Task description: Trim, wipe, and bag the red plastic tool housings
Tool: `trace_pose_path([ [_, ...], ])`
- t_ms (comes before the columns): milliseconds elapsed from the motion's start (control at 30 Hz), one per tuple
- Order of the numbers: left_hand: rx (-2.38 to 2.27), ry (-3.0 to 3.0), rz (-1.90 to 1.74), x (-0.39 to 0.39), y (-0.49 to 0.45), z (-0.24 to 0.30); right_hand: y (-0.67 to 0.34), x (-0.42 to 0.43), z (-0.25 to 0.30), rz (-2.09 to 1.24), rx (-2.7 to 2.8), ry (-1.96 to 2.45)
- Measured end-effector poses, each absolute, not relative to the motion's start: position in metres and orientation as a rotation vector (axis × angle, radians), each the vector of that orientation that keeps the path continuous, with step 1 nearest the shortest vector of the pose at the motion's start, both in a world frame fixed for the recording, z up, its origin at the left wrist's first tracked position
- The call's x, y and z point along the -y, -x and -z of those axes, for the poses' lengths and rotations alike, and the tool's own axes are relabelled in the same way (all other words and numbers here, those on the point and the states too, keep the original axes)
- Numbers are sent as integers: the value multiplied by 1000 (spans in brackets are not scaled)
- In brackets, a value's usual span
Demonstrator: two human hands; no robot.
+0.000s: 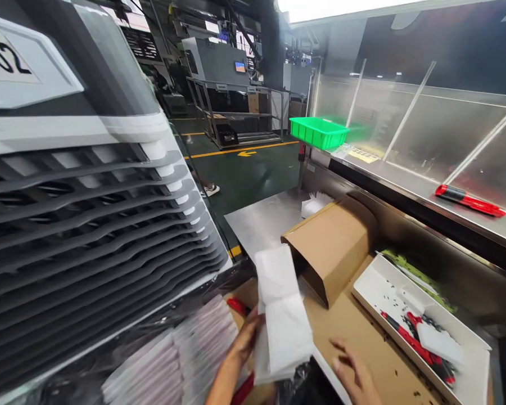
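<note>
My left hand point(249, 334) is closed on the left edge of a bundle of thin white sheets point(287, 326), which look like soft packing sheets or pouches. The bundle stands tilted up, with its top part creased. My right hand point(352, 368) is apart from it on the right, fingers spread and holding nothing. Between the hands, below the bundle, is a white-edged box point(331, 374) with black plastic point(297, 385) in it. Left of my left hand lie rows of stacked, thin wrapped pieces point(185, 354). A red-handled tool point(237, 306) shows partly behind the bundle.
An open cardboard box point(333, 236) lies on its side on the metal bench point(257, 216). To the right, a white tray point(480, 360) holds red-and-black tools and small dark screws. A green bin point(319, 132) and a red tool point(470, 201) sit on the ledge. Stacked grey trays point(101, 225) rise at left.
</note>
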State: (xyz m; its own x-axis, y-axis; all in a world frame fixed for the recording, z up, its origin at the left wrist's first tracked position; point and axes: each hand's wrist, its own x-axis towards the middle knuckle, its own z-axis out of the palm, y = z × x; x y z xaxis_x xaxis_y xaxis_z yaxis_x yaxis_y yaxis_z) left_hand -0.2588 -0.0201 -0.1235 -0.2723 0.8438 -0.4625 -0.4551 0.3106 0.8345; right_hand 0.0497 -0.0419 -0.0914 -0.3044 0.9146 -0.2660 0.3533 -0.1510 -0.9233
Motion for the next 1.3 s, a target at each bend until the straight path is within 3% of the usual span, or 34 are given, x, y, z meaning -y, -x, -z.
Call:
trace_pose_path([
  [233, -781, -533, -996, 61, 89, 91, -119, 66, 25, -1628, 1108, 1071],
  [400, -1083, -1016, -892, 31, 45, 99, -150, 81, 49, -1372, 924, 1203],
  [567, -1369, -1266, -970, 6, 20, 123, -162, 58, 109, -1158, 822, 1427],
  [700, -1254, -1481, -996, 5, 10, 117, -161, 50, 136, -1023, 813, 1535],
  [967, -1124, -1702, -876, -1, -4, 110, -177, 61, 90, -679, 1043, 1790],
  [1300, -1142, -1773, -753, 1, -9, 107, -171, 35, 74, -893, 1258, 1789],
])
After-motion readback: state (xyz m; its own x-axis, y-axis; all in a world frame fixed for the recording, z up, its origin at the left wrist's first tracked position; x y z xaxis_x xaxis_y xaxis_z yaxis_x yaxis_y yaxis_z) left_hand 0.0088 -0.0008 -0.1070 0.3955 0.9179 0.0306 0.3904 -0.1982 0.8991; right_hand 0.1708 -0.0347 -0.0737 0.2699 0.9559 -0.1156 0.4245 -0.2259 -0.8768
